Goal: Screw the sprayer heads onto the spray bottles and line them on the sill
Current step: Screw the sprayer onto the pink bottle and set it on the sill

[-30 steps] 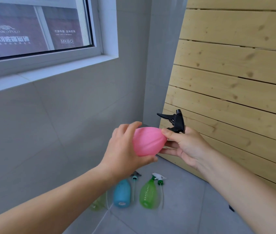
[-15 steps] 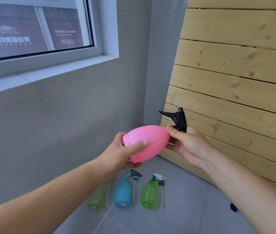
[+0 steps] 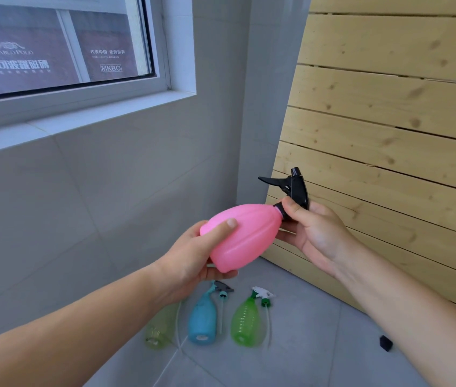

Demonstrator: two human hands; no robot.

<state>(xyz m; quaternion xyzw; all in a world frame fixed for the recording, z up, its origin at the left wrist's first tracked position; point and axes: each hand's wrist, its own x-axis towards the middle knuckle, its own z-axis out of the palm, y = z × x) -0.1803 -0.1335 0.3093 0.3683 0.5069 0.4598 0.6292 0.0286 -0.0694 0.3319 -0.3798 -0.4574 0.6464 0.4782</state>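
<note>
The left hand (image 3: 193, 255) is cupping the wide base end of the pink bottle (image 3: 245, 234), thumb lying along its upper side and the other fingers wrapping underneath, so the bottle is being held tilted in the air with its neck pointing up and to the right. The right hand (image 3: 313, 233) is closing around the neck end, thumb and forefinger pinching the collar of the black sprayer head (image 3: 293, 188), which is sitting on the bottle's mouth with its trigger sticking out to the left. Whether the collar is fully threaded down cannot be told.

The bottle is lying between the two hands, in front of the slatted wooden panel (image 3: 388, 129) that is leaning against the corner. Well below, on the grey floor (image 3: 319, 344), three more bottles are lying on their sides: a pale yellow bottle (image 3: 161, 329) partly hidden behind the left forearm, a blue bottle (image 3: 202, 317) and a green bottle (image 3: 245, 321). A grey sprayer head (image 3: 222, 287) is lying just beside the blue one's neck, and a white sprayer head (image 3: 263, 293) beside the green one's. The white sill (image 3: 87, 118) is running under the window (image 3: 59, 43), up and to the left of the hands.
</note>
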